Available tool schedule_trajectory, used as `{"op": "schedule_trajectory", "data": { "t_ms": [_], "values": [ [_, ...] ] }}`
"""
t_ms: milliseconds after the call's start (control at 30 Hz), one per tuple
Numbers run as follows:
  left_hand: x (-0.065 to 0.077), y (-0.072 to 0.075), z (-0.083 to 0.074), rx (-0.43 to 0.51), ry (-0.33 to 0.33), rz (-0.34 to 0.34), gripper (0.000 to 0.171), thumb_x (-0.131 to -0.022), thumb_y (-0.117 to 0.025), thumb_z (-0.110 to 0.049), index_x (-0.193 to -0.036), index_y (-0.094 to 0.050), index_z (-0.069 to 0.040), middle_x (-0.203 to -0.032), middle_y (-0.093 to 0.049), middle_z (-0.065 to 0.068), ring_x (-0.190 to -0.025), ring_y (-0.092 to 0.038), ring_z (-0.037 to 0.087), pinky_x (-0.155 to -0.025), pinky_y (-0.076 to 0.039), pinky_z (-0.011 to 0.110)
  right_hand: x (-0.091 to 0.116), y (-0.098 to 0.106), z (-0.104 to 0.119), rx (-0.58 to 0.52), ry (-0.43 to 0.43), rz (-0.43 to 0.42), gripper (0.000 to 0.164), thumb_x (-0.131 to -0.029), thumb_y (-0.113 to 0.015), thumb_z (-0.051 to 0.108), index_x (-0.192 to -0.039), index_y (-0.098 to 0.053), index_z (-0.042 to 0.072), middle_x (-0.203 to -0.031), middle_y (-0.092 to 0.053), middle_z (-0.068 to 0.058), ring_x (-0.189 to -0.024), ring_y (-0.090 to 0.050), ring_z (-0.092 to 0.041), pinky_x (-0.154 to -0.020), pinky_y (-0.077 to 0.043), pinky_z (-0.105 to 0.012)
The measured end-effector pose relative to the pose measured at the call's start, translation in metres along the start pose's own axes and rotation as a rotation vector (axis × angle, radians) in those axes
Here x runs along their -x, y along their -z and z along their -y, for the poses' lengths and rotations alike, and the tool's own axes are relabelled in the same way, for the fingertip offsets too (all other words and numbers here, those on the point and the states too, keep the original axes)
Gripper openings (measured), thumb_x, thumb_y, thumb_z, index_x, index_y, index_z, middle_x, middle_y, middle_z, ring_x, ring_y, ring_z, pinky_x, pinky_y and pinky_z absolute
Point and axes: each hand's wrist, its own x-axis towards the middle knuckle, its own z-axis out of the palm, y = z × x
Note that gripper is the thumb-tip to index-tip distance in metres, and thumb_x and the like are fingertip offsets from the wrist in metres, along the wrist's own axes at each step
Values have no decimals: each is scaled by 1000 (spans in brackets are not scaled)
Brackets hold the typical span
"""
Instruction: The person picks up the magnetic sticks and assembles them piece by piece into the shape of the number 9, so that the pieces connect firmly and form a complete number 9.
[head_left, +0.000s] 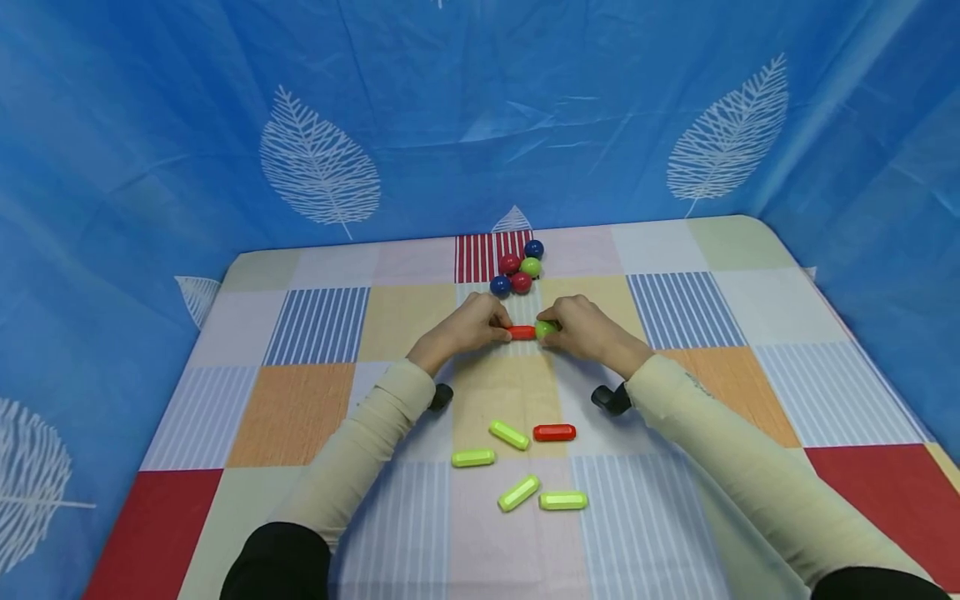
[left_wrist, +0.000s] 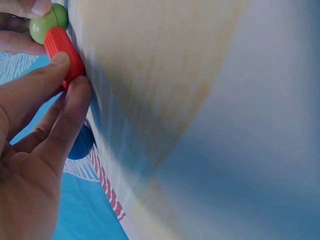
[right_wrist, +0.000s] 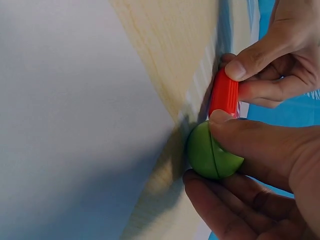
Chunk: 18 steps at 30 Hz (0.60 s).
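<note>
- The red stick (head_left: 522, 332) lies left to right between the hands, its right end at the green ball (head_left: 545, 330).
- The left hand (head_left: 477, 322) pinches the stick; the right hand (head_left: 585, 327) pinches the ball.
- More balls (head_left: 521, 282) sit on the far side.
- Wrist views show the ball's seam (right_wrist: 214, 155); the head view doesn't.

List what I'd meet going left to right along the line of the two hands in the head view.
Left hand → red stick → green ball → right hand.
</note>
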Motion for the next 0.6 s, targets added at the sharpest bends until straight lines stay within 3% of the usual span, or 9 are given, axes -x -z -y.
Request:
{"op": "schedule_trajectory", "data": {
  "t_ms": [267,600],
  "values": [
    [5,3,-2,-28,-47,-23,15,-91,-71,-7,-102,-76,1,-92,-74,8,-71,-55,14,-61,-44,20,0,-1,-3,-13,13,-9,40,-86,-77,13,-121,-67,-4,-112,-70,-18,-87,-58,-24,-78,-50,-36],
    [8,0,1,-4,-61,-57,18,-91,-70,-8,-107,-75,1,-100,-73,10,-90,-62,17,-75,-53,25,-1,2,-1,30,51,23,40,-85,-77,11,-120,-67,-6,-110,-70,-17,-84,-56,-22,-74,-48,-35]
  ]
}}
